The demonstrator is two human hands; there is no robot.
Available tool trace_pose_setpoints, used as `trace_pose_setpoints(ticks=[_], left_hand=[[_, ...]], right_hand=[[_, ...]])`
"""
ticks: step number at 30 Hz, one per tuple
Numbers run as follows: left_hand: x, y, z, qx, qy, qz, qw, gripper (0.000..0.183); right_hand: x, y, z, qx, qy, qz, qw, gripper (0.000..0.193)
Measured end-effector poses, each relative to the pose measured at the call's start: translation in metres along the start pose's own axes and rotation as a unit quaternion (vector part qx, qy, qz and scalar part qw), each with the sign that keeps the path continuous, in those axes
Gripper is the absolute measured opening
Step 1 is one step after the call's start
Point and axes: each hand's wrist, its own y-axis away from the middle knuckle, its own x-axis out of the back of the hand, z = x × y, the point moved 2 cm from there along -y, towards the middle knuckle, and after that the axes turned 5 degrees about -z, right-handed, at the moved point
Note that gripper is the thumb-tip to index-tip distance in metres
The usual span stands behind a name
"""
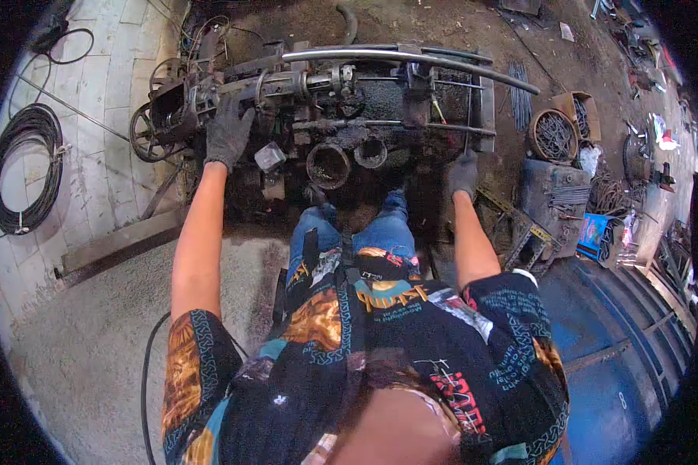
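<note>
A dark, greasy lathe-like machine [380, 97] stretches across in front of me. My left hand [229, 130], in a dark grey work glove, lies against its left end beside the shaft and collars [291, 84]. The thumb is spread away from the fingers, whose tips are hard to see against the dark metal. At the machine's right end my right hand [464, 174], also gloved, is closed at the lower end of a thin dark lever [468, 128]. A long shiny metal rod [411, 56] runs along the top, reaching past the right end.
Two round cans [328, 166] [371, 153] and a clear block-like container [270, 157] sit on the machine's near side. Spoked wheels [139, 132] are at its left. A cable coil [25, 169] lies far left. A basket of metal pieces [553, 136] stands right, above a metal cabinet [554, 194].
</note>
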Motion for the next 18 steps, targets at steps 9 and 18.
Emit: trace_pose_setpoints(ticks=[9,18], left_hand=[[0.040,0.020,-0.120,-0.027,-0.074,0.215,0.973,0.055],[0.032,0.033,-0.295,0.046,0.041,0.283,0.957,0.062]], right_hand=[[0.078,0.200,0.089,-0.057,0.058,-0.039,0.996,0.036],[0.068,0.229,-0.171,-0.077,0.520,-0.018,0.850,0.062]])
